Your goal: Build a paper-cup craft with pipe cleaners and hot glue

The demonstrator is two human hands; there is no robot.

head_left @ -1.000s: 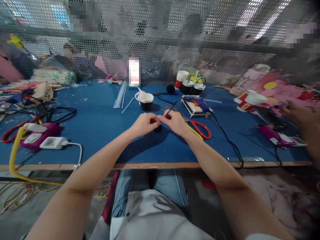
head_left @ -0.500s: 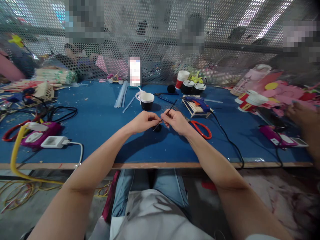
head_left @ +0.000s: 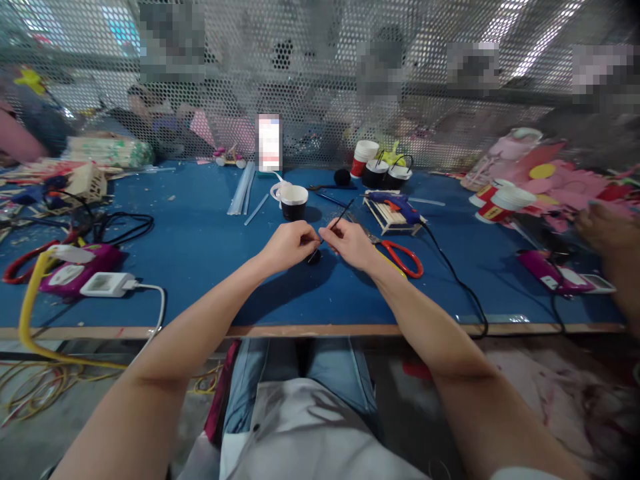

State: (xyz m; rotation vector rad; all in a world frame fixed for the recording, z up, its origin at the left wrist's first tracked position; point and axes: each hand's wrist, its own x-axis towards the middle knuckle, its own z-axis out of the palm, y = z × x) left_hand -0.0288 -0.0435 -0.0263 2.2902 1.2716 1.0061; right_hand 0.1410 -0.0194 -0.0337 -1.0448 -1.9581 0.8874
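My left hand (head_left: 294, 241) and my right hand (head_left: 347, 241) meet low over the blue table, fingers pinched. A thin black stick-like strand (head_left: 345, 212) slants between them, its upper end rising past my right fingers. The left fingertips close on its lower part. Just under them is a small dark round thing (head_left: 313, 257), partly hidden by my left hand. Beyond my hands stands a black paper cup (head_left: 294, 203) with a white inside. Red-handled scissors (head_left: 404, 259) lie beside my right wrist.
A blue glue gun (head_left: 395, 203) rests on a small wooden rack, its black cord running to the front edge. Clear glue sticks (head_left: 241, 190) and decorated cups (head_left: 387, 172) stand farther back. A purple power strip (head_left: 83, 267) is at left. Another person's hand (head_left: 603, 230) reaches in at right.
Both hands have shifted very slightly left, still pinching the black strand. A yellow part by the scissors now shows near my right wrist. The other person's hand has moved a little.
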